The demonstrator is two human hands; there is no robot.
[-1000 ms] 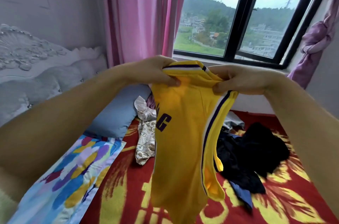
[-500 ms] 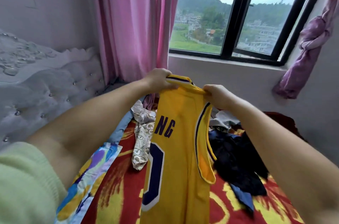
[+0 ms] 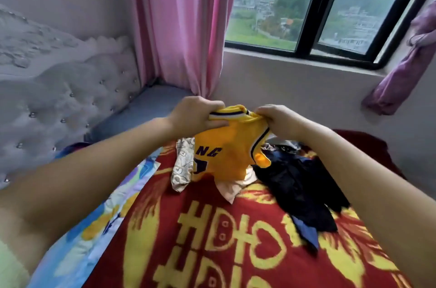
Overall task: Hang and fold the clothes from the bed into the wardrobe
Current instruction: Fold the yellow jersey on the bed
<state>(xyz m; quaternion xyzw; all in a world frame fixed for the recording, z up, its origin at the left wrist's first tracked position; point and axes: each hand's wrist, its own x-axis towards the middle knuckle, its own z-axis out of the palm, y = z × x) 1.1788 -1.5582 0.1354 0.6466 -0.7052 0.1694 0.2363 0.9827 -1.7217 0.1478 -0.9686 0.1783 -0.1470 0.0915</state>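
A yellow basketball jersey with purple trim and lettering hangs from both my hands at arm's length, its lower part resting on the clothes heap. My left hand grips its left shoulder strap and my right hand grips the right one. Under and around it on the bed lie a beige patterned garment, a pale peach piece and a dark navy pile. The wardrobe is out of view.
The bed carries a red blanket with yellow pattern and a colourful sheet at the left. A white tufted headboard stands left, a pink curtain and window behind, a purple tied curtain at right.
Both hands have pushed the jersey forward and down, away from me, so its lower half now lies on the clothes heap instead of hanging free over the blanket.
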